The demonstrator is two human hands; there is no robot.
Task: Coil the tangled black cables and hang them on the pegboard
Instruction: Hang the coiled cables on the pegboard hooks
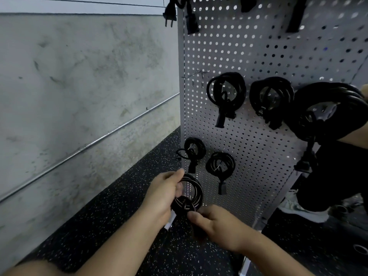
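My left hand (163,193) grips the coil (182,206) at its side, right hand (218,224) pinching its bottom, low before the pegboard (249,62). Coiling looks done; next, I'd judge, lift it onto a free hook (197,73).

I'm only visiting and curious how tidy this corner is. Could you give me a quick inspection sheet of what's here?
Surface: black speckled floor; grey pegboard stands upright.
Job's things: one coiled black cable, held in front of the pegboard's lower part, not yet hung.
Clutter: nothing seen.
Hands: left hand grips the coil's upper side; right hand pinches its lower side.
Cables: two upper hung coils, two lower hung coils; a large coil at the right beside another person's arm; a plug dangles at the top.
Surroundings: concrete wall with a metal pipe; another person's shoe.
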